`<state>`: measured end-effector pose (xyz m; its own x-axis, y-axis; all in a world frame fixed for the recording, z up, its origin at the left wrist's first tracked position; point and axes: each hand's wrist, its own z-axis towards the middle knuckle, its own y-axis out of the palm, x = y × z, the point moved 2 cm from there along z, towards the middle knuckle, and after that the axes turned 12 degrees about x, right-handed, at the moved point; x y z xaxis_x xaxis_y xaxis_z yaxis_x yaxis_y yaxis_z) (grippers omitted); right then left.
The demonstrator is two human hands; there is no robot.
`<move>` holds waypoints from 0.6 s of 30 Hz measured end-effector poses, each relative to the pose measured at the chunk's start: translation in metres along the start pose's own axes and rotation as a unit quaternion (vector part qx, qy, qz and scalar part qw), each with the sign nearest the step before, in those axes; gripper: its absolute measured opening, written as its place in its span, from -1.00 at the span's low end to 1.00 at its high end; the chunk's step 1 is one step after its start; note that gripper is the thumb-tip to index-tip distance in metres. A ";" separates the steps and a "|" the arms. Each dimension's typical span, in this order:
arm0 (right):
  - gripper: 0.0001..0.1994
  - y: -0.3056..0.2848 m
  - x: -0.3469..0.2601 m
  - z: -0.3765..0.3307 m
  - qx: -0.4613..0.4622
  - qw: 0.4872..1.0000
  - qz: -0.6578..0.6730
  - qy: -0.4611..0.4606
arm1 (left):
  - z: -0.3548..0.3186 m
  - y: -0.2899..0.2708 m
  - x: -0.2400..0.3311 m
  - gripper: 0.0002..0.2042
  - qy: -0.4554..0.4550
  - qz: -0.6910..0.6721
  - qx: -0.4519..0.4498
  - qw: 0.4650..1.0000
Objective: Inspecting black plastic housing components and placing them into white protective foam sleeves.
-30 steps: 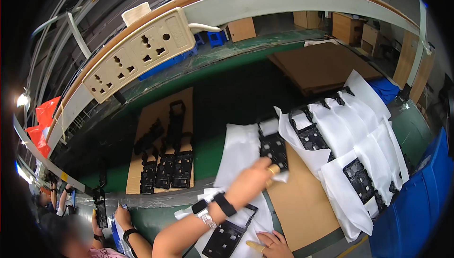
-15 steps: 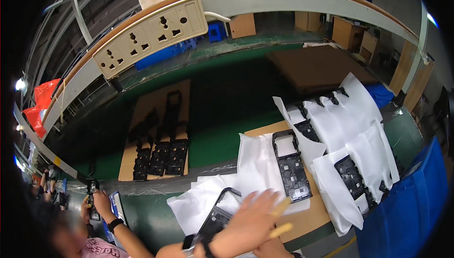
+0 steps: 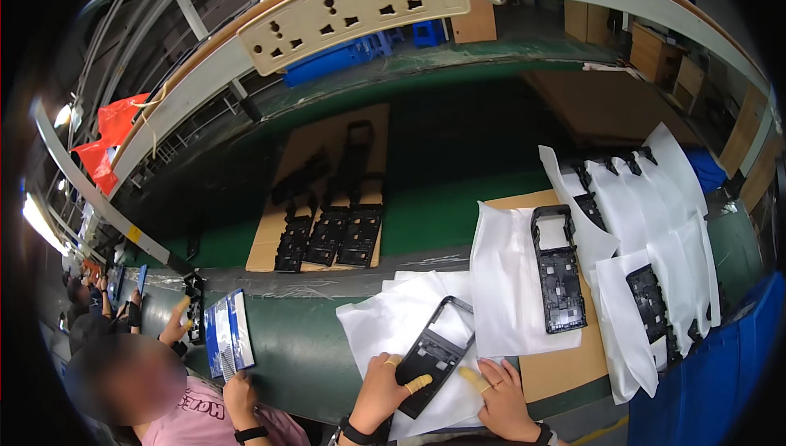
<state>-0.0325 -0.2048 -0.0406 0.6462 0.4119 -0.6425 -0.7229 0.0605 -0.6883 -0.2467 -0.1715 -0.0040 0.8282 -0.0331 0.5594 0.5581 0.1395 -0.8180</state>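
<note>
A black electronic device housing [image 3: 430,360] with an open loop at its upper end lies slanted on white foam sheets [image 3: 372,323] near the bench's front edge. At its left edge my left hand [image 3: 381,389] grips it, the thumb laid over its face. My right hand [image 3: 503,403] rests on the white sheet just right of the housing, fingers spread and nothing visible in them. Yellow finger cots cover some fingertips of both hands. Further right, a second black housing [image 3: 561,290] lies on another white sheet [image 3: 501,258] over cardboard [image 3: 565,372].
Wrapped black housings [image 3: 651,303] lie in white sheets at the right, beside a blue bin [image 3: 720,364]. Several more housings [image 3: 332,233] sit on cardboard at the back. A power strip [image 3: 352,12] hangs overhead. At the left, a person [image 3: 196,405] works beside a blue-and-white packet [image 3: 229,331].
The view has shifted, so the bench appears further right. My left hand has drawn back from above my right hand to the housing's left edge. My hands are now apart.
</note>
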 end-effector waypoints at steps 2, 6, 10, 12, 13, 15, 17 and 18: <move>-0.43 0.000 -0.001 0.001 0.010 1.000 0.012 0.008 | -0.002 0.002 -0.011 -0.54 -0.099 -0.103 -0.090 0.986; -0.52 0.002 0.004 -0.005 0.074 0.993 0.061 0.066 | -0.013 0.003 -0.035 -0.74 -0.284 -0.393 -0.040 0.874; -0.67 0.006 -0.001 -0.001 0.124 0.988 0.061 0.072 | -0.029 0.010 -0.065 -0.70 -0.328 -0.443 0.010 0.834; -0.71 0.000 -0.009 0.004 0.088 0.995 -0.006 0.049 | -0.035 0.005 -0.066 -0.69 -0.316 -0.438 0.026 0.841; -0.74 -0.002 -0.016 0.007 0.047 0.996 -0.068 0.023 | -0.042 0.005 -0.080 -0.63 -0.311 -0.435 -0.025 0.845; -0.74 -0.008 -0.028 0.011 0.023 0.994 -0.106 0.004 | -0.050 0.007 -0.097 -0.64 -0.317 -0.411 -0.052 0.853; -0.74 -0.007 -0.032 0.012 -0.001 0.989 -0.149 -0.012 | -0.047 0.002 -0.085 -0.66 -0.300 -0.408 -0.066 0.860; -0.72 -0.001 -0.027 0.013 -0.016 0.988 -0.154 0.013 | -0.044 0.001 -0.082 -0.67 -0.296 -0.403 -0.089 0.861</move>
<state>-0.0530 -0.2042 -0.0182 0.8402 0.3555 -0.4094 -0.4836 0.1500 -0.8623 -0.3123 -0.2122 -0.0567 0.0262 0.4699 0.8823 0.9823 0.1516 -0.1100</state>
